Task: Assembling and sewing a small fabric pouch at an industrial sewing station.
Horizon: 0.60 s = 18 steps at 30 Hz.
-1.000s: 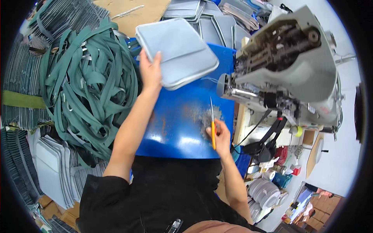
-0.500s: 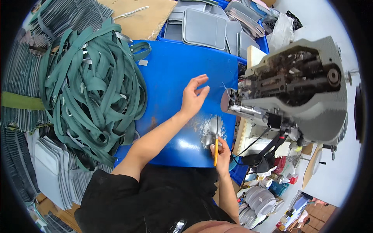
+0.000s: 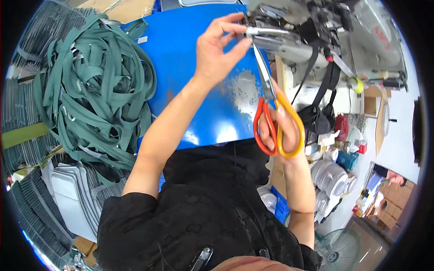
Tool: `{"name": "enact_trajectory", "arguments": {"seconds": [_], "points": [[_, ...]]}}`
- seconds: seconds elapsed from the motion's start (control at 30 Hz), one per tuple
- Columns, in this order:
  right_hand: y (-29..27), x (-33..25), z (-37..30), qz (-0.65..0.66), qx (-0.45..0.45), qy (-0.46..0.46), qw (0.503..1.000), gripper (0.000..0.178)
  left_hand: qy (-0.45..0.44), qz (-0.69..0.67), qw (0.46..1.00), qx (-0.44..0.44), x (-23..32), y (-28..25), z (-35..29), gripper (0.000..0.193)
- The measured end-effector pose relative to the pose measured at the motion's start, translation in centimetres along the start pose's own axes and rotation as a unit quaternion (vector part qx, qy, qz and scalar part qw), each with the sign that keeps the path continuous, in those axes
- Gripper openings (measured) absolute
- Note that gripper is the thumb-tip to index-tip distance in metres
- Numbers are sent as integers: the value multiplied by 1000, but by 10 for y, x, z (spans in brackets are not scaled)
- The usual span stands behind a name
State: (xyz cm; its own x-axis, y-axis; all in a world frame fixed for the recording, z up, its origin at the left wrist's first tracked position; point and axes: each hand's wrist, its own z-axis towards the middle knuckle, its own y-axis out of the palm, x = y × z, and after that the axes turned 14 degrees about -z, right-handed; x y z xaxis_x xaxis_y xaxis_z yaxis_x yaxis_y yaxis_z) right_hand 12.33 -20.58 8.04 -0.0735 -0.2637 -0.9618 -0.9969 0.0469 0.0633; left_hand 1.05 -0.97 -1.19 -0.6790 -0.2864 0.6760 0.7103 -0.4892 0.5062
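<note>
My right hand grips a pair of scissors with one red and one yellow-orange handle loop. Their blades point up and away, looking closed or nearly so, and the tips come close to my left thumb. Beside the end of the grey sewing machine, my left hand reaches with thumb and fingers apart, at a silver metal part. Whether a thread lies between those fingers is too small to see. Under both hands is a blue work surface with a worn pale patch.
A big tangle of green zipper tape covers the left side. Stacks of grey panels stand beyond and below it. On the right are black straps, clear plastic spools and a fan.
The scissors in my right hand have risen from the surface toward the machine. My left hand has moved to the machine's metal end. The view has shifted, with the machine now higher in it.
</note>
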Motion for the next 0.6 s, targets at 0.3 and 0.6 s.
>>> {"name": "enact_trajectory", "arguments": {"seconds": [0.3, 0.6], "points": [[0, -11, 10, 174, -33, 40, 983, 62, -42, -9, 999, -23, 5, -2, 9, 12], [32, -4, 27, 176, 60, -9, 982, 56, -150, -142, 977, 58, -3, 3, 10, 2]]}}
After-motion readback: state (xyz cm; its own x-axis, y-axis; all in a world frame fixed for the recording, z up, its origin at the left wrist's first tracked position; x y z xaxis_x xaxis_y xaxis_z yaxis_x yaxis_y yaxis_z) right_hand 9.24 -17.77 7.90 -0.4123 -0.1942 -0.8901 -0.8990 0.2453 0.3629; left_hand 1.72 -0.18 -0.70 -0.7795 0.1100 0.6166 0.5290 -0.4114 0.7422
